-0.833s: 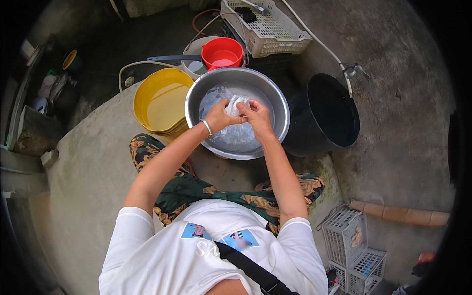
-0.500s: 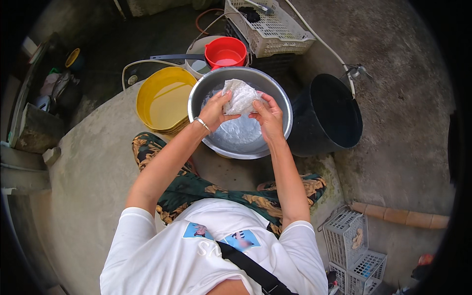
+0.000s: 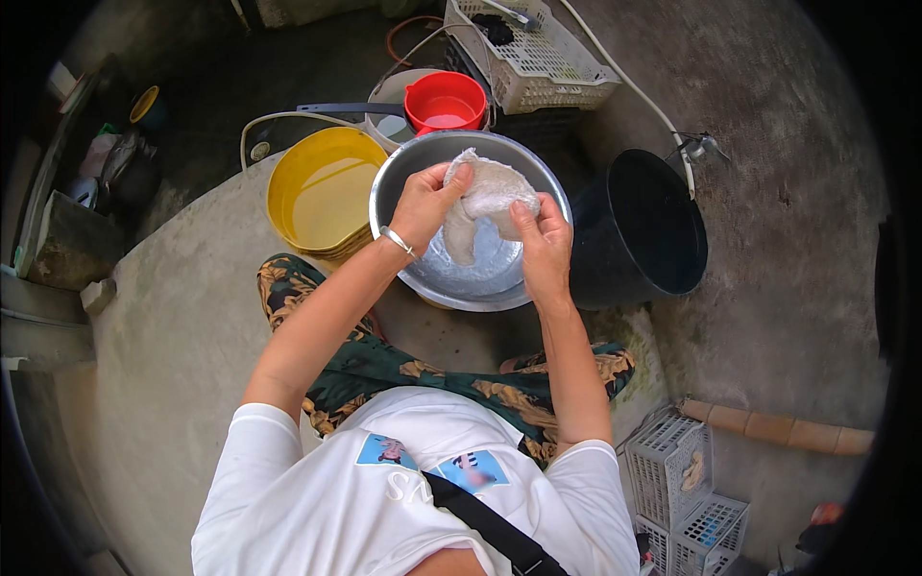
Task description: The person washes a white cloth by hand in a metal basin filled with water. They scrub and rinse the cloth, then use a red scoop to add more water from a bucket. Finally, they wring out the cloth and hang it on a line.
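Observation:
Between my two hands a wet, whitish cloth (image 3: 497, 188) is spread out above a metal basin (image 3: 389, 171). My left hand (image 3: 423, 202) pinches its left side, thumb on top. The right edge is gripped by my right hand (image 3: 545, 235), its thumb also pressing from above. One end of the cloth droops toward the basin near my left fingers. Shallow water (image 3: 469, 274) shows at the bottom of the basin, below the cloth.
Left of the basin stands a yellow bucket (image 3: 322, 187) of water. A red long-handled dipper (image 3: 447, 101) rests behind, over a pale bucket (image 3: 386, 106). A large black bucket (image 3: 639, 230) stands right. Plastic crates (image 3: 538, 62) sit at the back, others (image 3: 672, 461) at the lower right.
The cloth has gone from bunched up to opened out, with one end now hanging down. My right hand has moved right and slightly down, away from my left.

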